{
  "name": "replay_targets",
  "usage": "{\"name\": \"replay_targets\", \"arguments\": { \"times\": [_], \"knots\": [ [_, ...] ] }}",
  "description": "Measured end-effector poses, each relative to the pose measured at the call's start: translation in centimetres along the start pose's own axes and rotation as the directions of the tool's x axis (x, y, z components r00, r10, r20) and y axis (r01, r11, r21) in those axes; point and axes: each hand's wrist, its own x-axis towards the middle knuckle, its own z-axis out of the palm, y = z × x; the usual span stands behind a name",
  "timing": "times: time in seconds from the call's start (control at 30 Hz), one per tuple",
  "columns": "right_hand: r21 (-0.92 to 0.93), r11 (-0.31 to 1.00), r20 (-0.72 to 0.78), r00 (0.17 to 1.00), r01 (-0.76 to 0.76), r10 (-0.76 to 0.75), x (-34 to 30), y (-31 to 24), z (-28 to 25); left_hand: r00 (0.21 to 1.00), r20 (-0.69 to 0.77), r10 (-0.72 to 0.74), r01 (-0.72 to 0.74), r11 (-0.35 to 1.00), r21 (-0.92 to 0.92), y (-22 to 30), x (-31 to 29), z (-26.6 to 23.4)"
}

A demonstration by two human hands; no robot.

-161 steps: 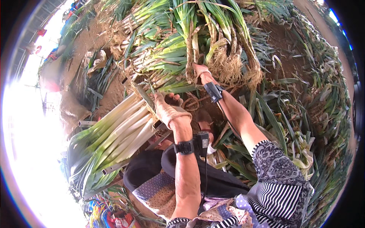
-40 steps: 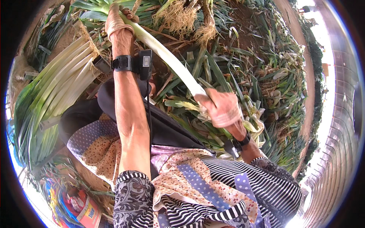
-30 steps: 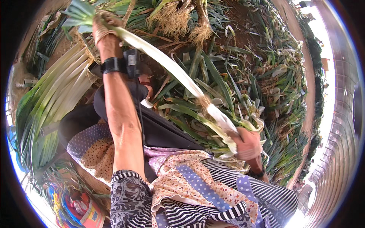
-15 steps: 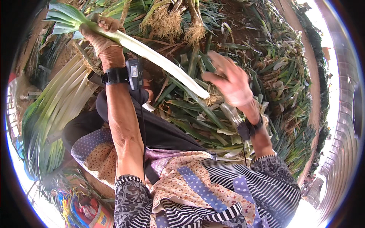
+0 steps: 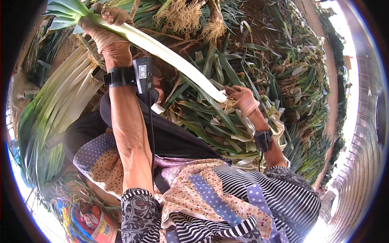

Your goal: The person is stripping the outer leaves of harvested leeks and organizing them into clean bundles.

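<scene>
Look at the stack (image 5: 60, 93) of pale leeks first, so you know where things are. Your leek (image 5: 174, 58) is up off the ground, to the right of the stack. It slants: its green top is just past the far end of the stack, and its white end points away from the stack and down toward you.

Your left hand (image 5: 103, 34), at the far end of the stack, is wrapped tight around the leek just under the green leaves. That is a good spot, since the white part is free. Hold it snug, but don't squash it.

Your right hand (image 5: 243, 99) is well to the right of the stack, with bent fingers by the roots (image 5: 230, 102). It is blurry, so I can't tell if it has pinched them.

It looks like you are tidying the root end. Pinch only the hairy bits and pull straight along the leek, away from the stack. A sideways yank could snap the white part. Let scraps drop on the leaf heap (image 5: 300, 73), well right of the stack. Mind the black cord (image 5: 152, 133), nearer you and right of the stack, so it won't snag.
</scene>
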Motion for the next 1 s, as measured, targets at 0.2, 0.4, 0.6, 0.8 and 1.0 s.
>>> {"name": "replay_targets", "arguments": {
  "times": [0.2, 0.4, 0.6, 0.8, 1.0],
  "knots": [
    [-0.283, 0.791, -0.115, 0.838, -0.543, 0.534, -6.4, 6.4, 1.0, 0.943, -0.251, 0.219, -0.152, 0.953, 0.261, 0.1, 0.2, 0.3],
    [-0.637, 0.572, -0.097, 0.789, -0.517, 0.606, -9.2, 7.8, -1.6, 0.804, -0.48, 0.35, -0.177, 0.913, 0.368, -1.0, 0.2, 1.6],
    [-0.012, 0.997, -0.519, 0.852, -0.081, 0.063, -5.2, -6.2, -3.9, 0.7, -0.568, 0.433, -0.203, 0.883, 0.423, -1.4, 0.0, 1.7],
    [-0.613, 0.79, -0.42, 0.84, 0.017, -0.344, 0.1, -9.3, -2.1, 0.67, -0.646, 0.365, -0.1, 0.907, 0.408, -3.3, 0.7, 1.2],
    [-0.09, 0.984, -0.331, 0.937, -0.152, 0.115, 0.9, -8.5, -1.4, 0.742, -0.602, 0.295, -0.034, 0.913, 0.405, -2.8, 0.1, 1.3]
  ]
}}
